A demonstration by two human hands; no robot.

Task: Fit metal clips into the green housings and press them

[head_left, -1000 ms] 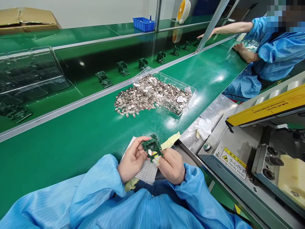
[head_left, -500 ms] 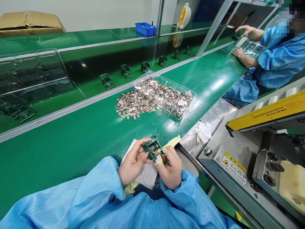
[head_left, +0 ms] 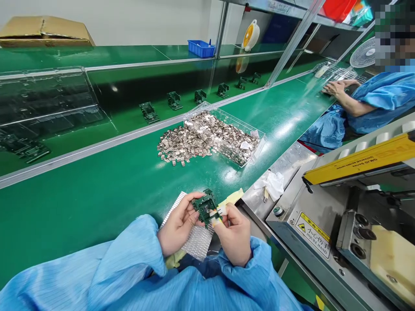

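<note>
left grip [head_left: 177, 226] pinches green board [head_left: 205, 206] edge, tilting it face-up for view; right grip [head_left: 233, 235] clenched on board's right edge, steadying. metal clip pile [head_left: 181, 144] beyond board.

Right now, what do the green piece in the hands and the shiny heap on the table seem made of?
The green piece: probably circuit board, matte green with cut-outs. The shiny heap: probably thin metal, given its bright silvery glints.
</note>
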